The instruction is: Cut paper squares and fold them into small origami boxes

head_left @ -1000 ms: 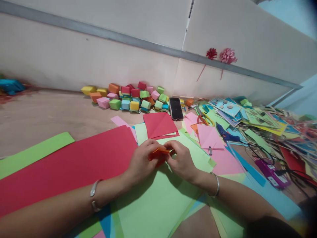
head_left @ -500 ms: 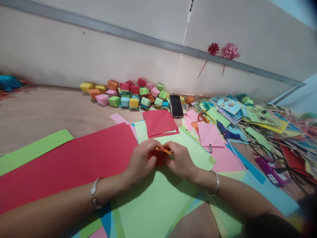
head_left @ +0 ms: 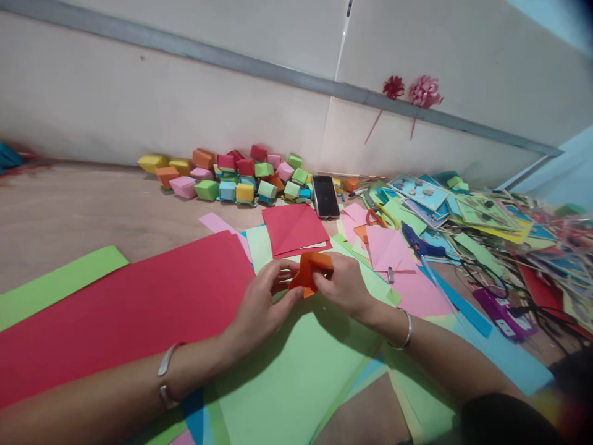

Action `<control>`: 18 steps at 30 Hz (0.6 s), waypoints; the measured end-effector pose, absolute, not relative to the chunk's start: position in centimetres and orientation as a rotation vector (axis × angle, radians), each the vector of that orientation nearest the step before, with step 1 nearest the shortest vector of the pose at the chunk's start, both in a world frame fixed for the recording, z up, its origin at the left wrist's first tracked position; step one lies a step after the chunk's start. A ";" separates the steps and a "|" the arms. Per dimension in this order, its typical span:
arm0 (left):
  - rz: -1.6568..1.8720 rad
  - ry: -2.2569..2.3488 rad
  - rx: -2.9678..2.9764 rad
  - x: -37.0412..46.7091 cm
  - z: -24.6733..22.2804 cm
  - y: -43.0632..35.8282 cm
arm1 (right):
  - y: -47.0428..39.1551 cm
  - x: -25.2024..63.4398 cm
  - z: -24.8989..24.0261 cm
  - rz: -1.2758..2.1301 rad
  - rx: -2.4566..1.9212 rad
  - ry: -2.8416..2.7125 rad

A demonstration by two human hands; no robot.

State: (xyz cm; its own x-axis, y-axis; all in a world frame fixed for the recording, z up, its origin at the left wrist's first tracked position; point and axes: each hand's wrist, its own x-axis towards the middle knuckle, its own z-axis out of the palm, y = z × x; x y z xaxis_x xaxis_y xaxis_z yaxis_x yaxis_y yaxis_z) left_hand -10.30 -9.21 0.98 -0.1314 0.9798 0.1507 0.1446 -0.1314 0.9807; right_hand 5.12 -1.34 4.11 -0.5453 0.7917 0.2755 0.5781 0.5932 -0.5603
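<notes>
Above the pale green sheet [head_left: 278, 383], our folded orange paper [head_left: 306, 272] has tipped from edge-on to upright, so its folded faces now show and are easier to work, we judge. Our right hand [head_left: 345, 283] pinches its right side; our left hand [head_left: 262, 304] is half open, thumb at its lower left edge (how firmly, we can't tell). Red paper squares [head_left: 296, 228] lie at the sheet's far end; beyond it are a phone [head_left: 326, 196] and paper blocks [head_left: 245, 193].
</notes>
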 end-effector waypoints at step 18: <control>1.396 1.197 1.059 -10.9 1.9 -8.5 | -1.7 5.6 3.8 0.566 -0.733 -2.295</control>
State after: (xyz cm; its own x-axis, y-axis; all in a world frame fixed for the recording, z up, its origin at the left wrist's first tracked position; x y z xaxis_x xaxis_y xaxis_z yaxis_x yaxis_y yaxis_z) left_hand -10.87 -8.47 1.85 -0.1438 0.9894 0.0197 -0.1314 -0.0388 0.9906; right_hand 5.59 -1.67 3.78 -0.6292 0.6319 0.4526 0.3493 0.7501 -0.5616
